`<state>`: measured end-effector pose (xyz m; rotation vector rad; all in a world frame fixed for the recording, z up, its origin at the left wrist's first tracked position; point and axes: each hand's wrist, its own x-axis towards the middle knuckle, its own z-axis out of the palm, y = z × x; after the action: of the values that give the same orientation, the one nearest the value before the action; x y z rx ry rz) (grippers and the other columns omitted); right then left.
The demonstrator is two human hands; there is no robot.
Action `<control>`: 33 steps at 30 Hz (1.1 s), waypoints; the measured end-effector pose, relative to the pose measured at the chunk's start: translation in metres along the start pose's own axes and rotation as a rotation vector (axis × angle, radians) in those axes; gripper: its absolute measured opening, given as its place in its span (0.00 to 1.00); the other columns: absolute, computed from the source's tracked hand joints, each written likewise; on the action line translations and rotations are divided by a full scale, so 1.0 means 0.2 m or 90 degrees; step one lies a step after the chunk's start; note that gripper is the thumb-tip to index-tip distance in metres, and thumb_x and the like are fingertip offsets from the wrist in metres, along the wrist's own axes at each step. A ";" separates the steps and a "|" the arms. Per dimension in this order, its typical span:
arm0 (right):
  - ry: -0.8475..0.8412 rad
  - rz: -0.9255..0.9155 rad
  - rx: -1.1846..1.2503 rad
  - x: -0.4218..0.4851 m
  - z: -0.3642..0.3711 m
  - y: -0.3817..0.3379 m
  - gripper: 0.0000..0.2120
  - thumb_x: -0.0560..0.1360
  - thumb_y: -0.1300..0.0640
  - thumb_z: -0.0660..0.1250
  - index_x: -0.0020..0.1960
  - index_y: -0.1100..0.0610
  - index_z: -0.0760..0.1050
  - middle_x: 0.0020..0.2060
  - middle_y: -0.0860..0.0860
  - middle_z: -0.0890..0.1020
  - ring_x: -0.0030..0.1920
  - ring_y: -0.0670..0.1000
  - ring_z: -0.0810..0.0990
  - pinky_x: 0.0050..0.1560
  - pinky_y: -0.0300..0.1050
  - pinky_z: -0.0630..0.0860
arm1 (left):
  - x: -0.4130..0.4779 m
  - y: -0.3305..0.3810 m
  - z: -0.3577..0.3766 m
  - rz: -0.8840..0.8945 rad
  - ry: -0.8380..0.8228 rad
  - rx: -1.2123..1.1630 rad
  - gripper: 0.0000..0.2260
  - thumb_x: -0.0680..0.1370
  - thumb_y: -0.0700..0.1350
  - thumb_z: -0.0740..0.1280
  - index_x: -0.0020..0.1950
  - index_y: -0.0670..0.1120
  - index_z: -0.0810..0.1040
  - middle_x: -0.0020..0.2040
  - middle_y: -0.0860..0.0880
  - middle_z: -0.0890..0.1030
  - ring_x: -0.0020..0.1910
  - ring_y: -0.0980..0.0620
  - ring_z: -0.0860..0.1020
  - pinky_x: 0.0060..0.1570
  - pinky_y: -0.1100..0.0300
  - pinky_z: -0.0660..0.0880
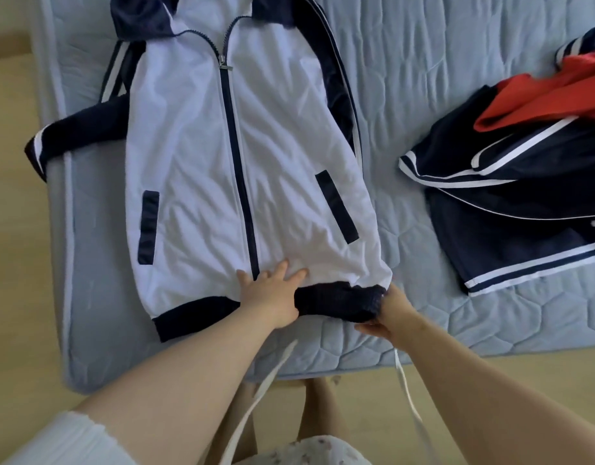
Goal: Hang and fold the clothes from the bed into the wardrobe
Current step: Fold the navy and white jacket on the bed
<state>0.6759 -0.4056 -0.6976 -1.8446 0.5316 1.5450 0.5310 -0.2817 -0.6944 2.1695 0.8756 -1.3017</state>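
Note:
A white zip jacket with navy sleeves, navy hem and navy pocket strips lies face up on the pale blue quilted bed, its zip closed. One navy sleeve hangs over the bed's left edge. My left hand presses flat on the jacket's lower front, beside the zip's bottom end. My right hand grips the right corner of the navy hem band, bunching it.
A heap of navy clothes with white stripes lies on the right of the bed, with a red garment on top. Wooden floor shows to the left and in front. My legs stand against the bed's near edge.

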 end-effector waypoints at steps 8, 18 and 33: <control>0.338 -0.193 -0.192 -0.07 -0.07 -0.09 0.01 0.73 0.59 0.62 0.44 0.55 0.69 0.43 0.52 0.73 0.43 0.55 0.73 0.40 0.44 0.71 | -0.05 -0.01 -0.08 -0.013 -0.068 -0.108 0.33 0.77 0.56 0.60 0.75 0.62 0.43 0.77 0.51 0.42 0.73 0.44 0.56 0.70 0.44 0.55; 0.411 -0.484 0.150 -0.53 -0.24 -0.70 0.05 0.74 0.56 0.65 0.42 0.50 0.68 0.34 0.42 0.73 0.35 0.41 0.72 0.35 0.30 0.68 | -0.28 0.18 -0.70 0.037 0.176 -0.408 0.24 0.79 0.49 0.60 0.74 0.52 0.57 0.68 0.47 0.68 0.51 0.50 0.74 0.46 0.59 0.73; 0.350 -0.754 0.403 -1.18 -0.43 -1.30 0.10 0.76 0.61 0.63 0.38 0.49 0.70 0.33 0.43 0.72 0.34 0.41 0.70 0.41 0.36 0.69 | -0.59 0.38 -1.18 0.092 0.281 -0.633 0.18 0.78 0.42 0.57 0.68 0.52 0.66 0.51 0.51 0.76 0.52 0.48 0.76 0.44 0.61 0.71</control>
<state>0.8622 -0.3097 -0.4029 -1.5260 0.0537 0.0570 0.6849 -0.2113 -0.4792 1.6323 1.1652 -0.1711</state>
